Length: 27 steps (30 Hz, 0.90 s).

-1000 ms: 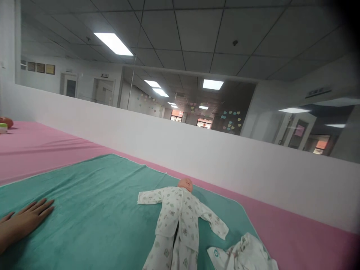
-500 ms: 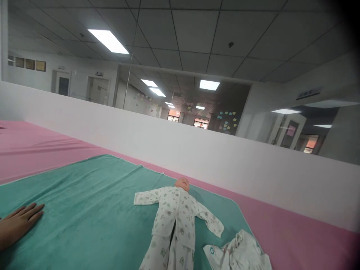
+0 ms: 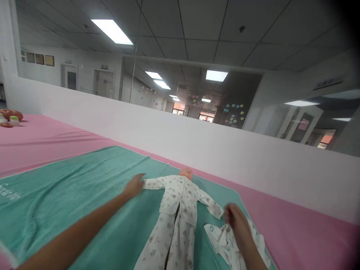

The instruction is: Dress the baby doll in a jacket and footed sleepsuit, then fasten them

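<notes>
The left hand (image 3: 135,185) has moved beside the doll (image 3: 172,198) and the right hand (image 3: 236,217) has appeared opposite. The 2 grips are too blurred to tell; the doll lies on the green blanket (image 3: 84,183).

doll's clothes (image 3: 178,193): white, small grey-green motifs; blanket (image 3: 92,180): teal green; mat (image 3: 295,210): pink; low wall (image 3: 168,137): white

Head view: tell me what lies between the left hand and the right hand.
The dressed doll lies between left hand and right hand, on the green cloth, as the head view shows.
</notes>
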### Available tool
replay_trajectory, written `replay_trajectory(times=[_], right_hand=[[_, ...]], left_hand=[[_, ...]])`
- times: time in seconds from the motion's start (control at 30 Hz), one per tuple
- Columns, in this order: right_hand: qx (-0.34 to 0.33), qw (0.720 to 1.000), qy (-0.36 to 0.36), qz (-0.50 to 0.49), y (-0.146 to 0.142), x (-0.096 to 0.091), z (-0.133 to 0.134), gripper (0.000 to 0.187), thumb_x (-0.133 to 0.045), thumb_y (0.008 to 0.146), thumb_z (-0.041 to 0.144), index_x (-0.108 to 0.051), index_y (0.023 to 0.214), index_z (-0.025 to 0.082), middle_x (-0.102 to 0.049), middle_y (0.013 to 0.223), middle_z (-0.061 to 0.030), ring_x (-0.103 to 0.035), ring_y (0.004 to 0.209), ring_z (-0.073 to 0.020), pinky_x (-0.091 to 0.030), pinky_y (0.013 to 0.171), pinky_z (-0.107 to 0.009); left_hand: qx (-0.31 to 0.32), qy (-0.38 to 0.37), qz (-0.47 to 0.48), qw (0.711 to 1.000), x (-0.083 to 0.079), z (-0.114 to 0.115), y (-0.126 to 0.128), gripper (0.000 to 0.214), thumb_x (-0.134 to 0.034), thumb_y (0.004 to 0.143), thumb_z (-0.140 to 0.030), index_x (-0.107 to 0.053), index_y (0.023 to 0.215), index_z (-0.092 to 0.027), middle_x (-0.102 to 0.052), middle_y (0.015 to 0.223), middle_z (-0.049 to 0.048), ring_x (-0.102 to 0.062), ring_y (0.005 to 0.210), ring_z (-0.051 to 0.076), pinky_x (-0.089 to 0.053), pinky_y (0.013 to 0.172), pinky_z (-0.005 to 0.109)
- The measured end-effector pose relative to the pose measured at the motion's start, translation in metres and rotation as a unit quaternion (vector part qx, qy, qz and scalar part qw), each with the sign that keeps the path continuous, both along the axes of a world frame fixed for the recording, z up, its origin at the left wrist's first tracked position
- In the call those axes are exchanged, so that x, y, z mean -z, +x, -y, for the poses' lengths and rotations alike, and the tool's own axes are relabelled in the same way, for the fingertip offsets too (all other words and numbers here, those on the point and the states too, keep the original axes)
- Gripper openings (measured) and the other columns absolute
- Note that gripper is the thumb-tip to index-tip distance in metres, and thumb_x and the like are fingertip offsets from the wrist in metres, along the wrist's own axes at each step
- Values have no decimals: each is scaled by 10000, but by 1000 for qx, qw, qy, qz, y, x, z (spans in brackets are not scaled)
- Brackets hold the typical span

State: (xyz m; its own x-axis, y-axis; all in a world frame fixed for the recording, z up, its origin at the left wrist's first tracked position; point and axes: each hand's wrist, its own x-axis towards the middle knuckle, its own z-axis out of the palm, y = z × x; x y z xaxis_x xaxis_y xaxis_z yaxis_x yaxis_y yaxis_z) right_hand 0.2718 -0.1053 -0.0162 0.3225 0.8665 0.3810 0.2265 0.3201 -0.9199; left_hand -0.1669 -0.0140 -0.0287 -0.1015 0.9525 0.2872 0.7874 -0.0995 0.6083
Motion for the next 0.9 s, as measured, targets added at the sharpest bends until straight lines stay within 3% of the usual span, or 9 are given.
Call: replay_trajectory(times=[0.07, 0.13, 0.23, 0.4, 0.57, 0.67, 0.9], right_hand=[[-38, 997, -26, 67, -56, -5, -31, 356, -484, 723, 554, -543, 767, 206, -572, 766, -37, -546, 676, -170, -460, 590, -277], [-12, 983, -50, 179, -101, -8, -61, 345, -400, 786, 509, -532, 877, 203, -593, 903, -52, -562, 793, -171, -454, 650, -259], [29, 949, -101, 296, -139, -6, -100, 311, -376, 811, 460, -522, 855, 189, -606, 863, -64, -568, 793, -178, -437, 683, -270], [63, 901, -150, 403, -153, 1, -140, 303, -448, 789, 443, -550, 792, 158, -614, 812, -146, -585, 775, -274, -400, 656, -352], [71, 878, -160, 445, -160, 12, -154, 322, -347, 851, 395, -572, 806, 171, -622, 838, -149, -587, 796, -272, -367, 642, -333], [104, 879, -151, 439, -158, 23, -152, 322, -310, 868, 380, -566, 800, 197, -626, 816, -110, -579, 761, -242, -338, 604, -300], [156, 913, -113, 360, -145, 32, -153, 294, -322, 856, 337, -525, 686, 209, -612, 733, -58, -526, 669, -188, -268, 535, -253]], left_hand=[[58, 42, 68, 995, 1, -14, 76, 398, -371, 855, -289, -494, 1221, -191, -502, 1285, 46, -468, 1161, 175, -365, 959, 278], [103, 97, 167, 976, 3, -24, 134, 378, -342, 867, -318, -539, 1157, -176, -556, 1215, 54, -506, 1111, 169, -379, 955, 281], [157, 114, 232, 953, 8, -41, 176, 385, -301, 885, -333, -560, 1120, -172, -598, 1143, 62, -528, 1075, 170, -377, 965, 311], [212, 69, 201, 954, 28, -70, 175, 394, -321, 859, -227, -506, 1202, -167, -564, 1208, 65, -502, 1120, 166, -356, 989, 321], [216, 103, 144, 960, 37, -69, 164, 399, -317, 846, -172, -520, 1189, -190, -563, 1206, 46, -495, 1109, 160, -374, 971, 313], [221, 124, 116, 960, 36, -64, 164, 393, -309, 857, -169, -520, 1187, -202, -565, 1195, 39, -487, 1109, 160, -375, 970, 315], [224, 149, 16, 963, 31, -61, 172, 379, -334, 880, -230, -498, 1219, -275, -548, 1217, 21, -442, 1158, 205, -368, 967, 390]])
